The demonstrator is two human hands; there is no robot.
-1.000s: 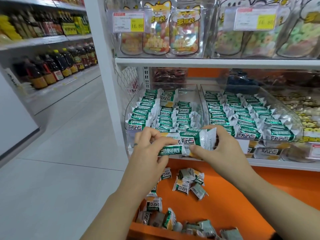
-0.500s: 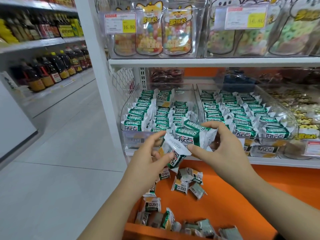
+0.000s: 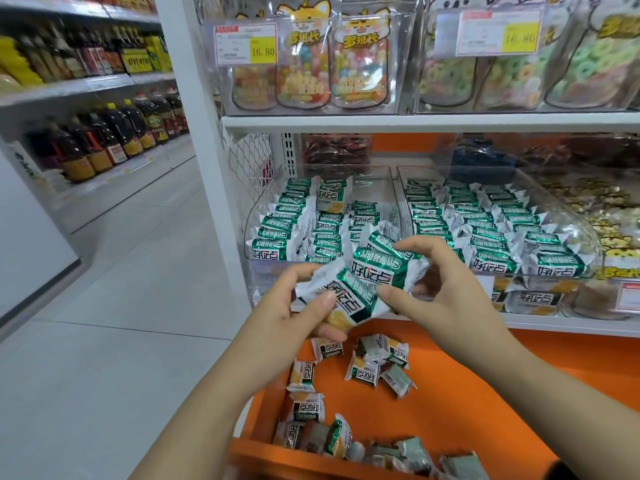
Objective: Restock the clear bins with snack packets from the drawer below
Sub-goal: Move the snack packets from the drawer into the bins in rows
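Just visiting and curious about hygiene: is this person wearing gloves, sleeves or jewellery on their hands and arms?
No gloves: the left hand and right hand are bare, nails short and unpainted. Both forearms are bare, with no watch, bracelet or ring showing. A dark patch near the right elbow may be a sleeve edge; unclear.

Setting: retail shop, grocery aisle. Price tag [image 3: 246, 43] reading 16.80 fronts bagged sweets [image 3: 360, 64] on the shelf above the right hand [image 3: 446, 292]. Racks of bottled oil [image 3: 104, 140] stand far left of the left hand [image 3: 291, 306], across a tiled aisle floor [image 3: 121, 306].
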